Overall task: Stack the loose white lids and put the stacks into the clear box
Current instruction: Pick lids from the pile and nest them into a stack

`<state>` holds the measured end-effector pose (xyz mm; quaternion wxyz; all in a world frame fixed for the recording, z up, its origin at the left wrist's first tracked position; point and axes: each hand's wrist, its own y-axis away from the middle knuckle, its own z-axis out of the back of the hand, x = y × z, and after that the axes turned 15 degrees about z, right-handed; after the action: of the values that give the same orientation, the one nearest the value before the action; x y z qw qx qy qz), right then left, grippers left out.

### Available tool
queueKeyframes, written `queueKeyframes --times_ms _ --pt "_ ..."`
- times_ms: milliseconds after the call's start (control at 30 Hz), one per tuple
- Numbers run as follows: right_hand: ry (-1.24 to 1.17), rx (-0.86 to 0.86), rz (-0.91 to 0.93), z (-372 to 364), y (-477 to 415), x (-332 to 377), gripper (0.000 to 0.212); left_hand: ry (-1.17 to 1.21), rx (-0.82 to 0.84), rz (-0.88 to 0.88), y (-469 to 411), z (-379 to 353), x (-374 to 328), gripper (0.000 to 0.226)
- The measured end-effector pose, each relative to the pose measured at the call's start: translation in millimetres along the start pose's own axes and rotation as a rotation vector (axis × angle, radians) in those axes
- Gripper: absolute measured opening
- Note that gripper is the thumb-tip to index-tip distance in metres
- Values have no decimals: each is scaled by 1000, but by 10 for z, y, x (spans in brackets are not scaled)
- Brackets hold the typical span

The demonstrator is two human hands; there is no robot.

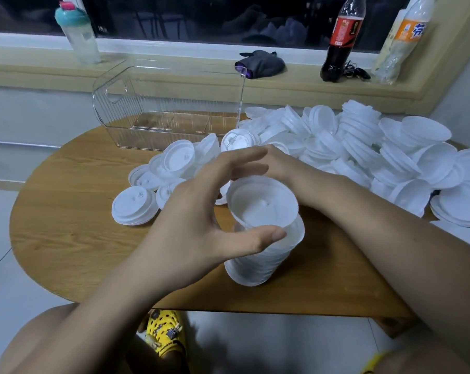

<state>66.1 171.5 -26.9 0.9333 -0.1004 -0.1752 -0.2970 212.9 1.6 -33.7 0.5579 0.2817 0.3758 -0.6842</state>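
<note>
Just under the left hand [201, 209], the stack of white lids [258, 257] is showing thin, matt plastic with ridged rims. The table [66, 211] beneath the hand is looking like smooth wood-grain board with a soft sheen. Beyond the fingertips, the clear box [163, 103] is gleaming as glossy transparent plastic with fluted walls. To the hand's right, the loose lids [363, 147] are lying in the same dull white plastic. Far beyond, the cola bottle [339, 41] is shining glossy beside a matt dark cloth bundle [259, 63].
</note>
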Motion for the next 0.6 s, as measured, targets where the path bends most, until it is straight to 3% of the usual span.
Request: queueKeyframes --times_ms 133,233,600 --pt "-17 -93 82 -21 152 -164 10 -16 30 9 1 -18 -10 90" --pt "-130 -257 58 22 267 -268 22 12 33 28 8 -15 -23 94" --pt "-264 -509 51 223 719 -144 7 65 86 103 -9 -97 -9 99"
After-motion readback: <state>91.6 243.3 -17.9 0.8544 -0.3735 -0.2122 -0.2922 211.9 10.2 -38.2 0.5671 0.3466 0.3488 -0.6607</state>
